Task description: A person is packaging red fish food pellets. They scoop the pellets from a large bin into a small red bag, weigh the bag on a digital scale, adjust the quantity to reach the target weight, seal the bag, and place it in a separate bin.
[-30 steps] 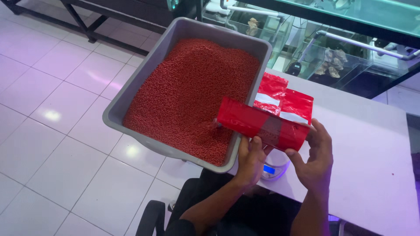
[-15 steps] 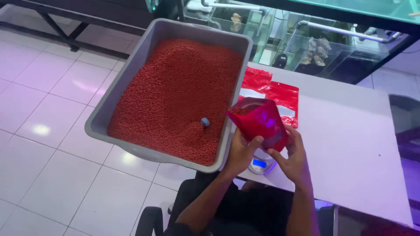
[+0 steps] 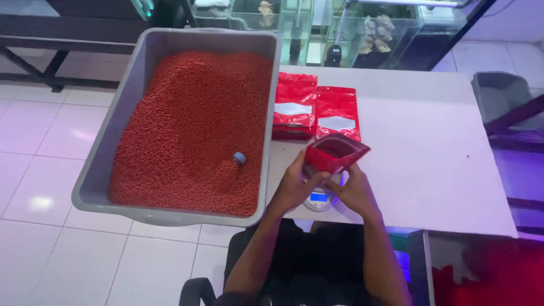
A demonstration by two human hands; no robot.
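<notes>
— Since half a second ago the red pouch (image 3: 334,153) has come down from beside the grey tub (image 3: 107,164) and now stands upright over the small scale (image 3: 318,199), mouth open and facing up.

— And the hands?

— Both are on it. Left hand (image 3: 294,184) grips the pouch's left edge, fingers curled around it. Right hand (image 3: 347,190) holds the lower right side, fingers closed on the bag.

— Where is the scale relative to the tub?

— Just right of the tub's near right corner, on the white table (image 3: 430,170), mostly hidden by the hands; only its lit blue display shows.

— What's in the tub?

— Red pellets (image 3: 192,124), heaped nearly to the rim, with a small blue-grey scoop (image 3: 239,158) half buried near the tub's right wall.

— Anything else?

— Flat red pouches (image 3: 314,110) lie stacked on the table, right of the tub and just beyond the held one.
</notes>
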